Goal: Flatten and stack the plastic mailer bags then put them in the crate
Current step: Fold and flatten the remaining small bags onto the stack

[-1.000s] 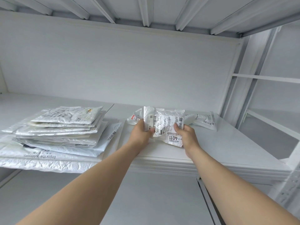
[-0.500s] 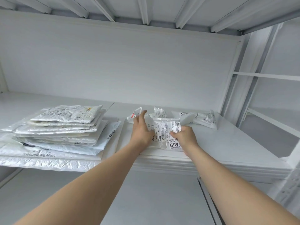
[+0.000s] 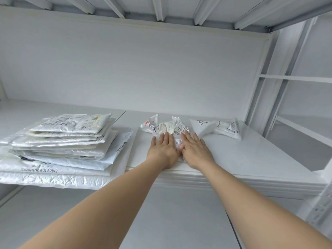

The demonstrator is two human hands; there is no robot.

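The mailer bag (image 3: 178, 142) lay on the white shelf (image 3: 251, 155) just to the right of the stack of flattened mailers (image 3: 68, 141), pinned flat under both palms. Only a strip of it with a printed label showed between the two hands. The left hand (image 3: 164, 150) rested palm down on the side of the bag nearer the stack, its fingers straight and held close together, with the little finger a bit apart. The right hand (image 3: 195, 150) pressed on the side farther from the stack, its fingers straight and slightly fanned, and its thumb lay against the left hand. Neither hand curled round anything. Behind the fingertips, and also right of the stack, sat a crumpled clear bag (image 3: 152, 125) with a red mark on its label, touching the pressed bag. Farther right of the stack, well apart from it, another puffy white bag (image 3: 219, 128) lay with barcodes on it. The stack itself held many layers, the widest at the bottom overhanging the shelf edge.
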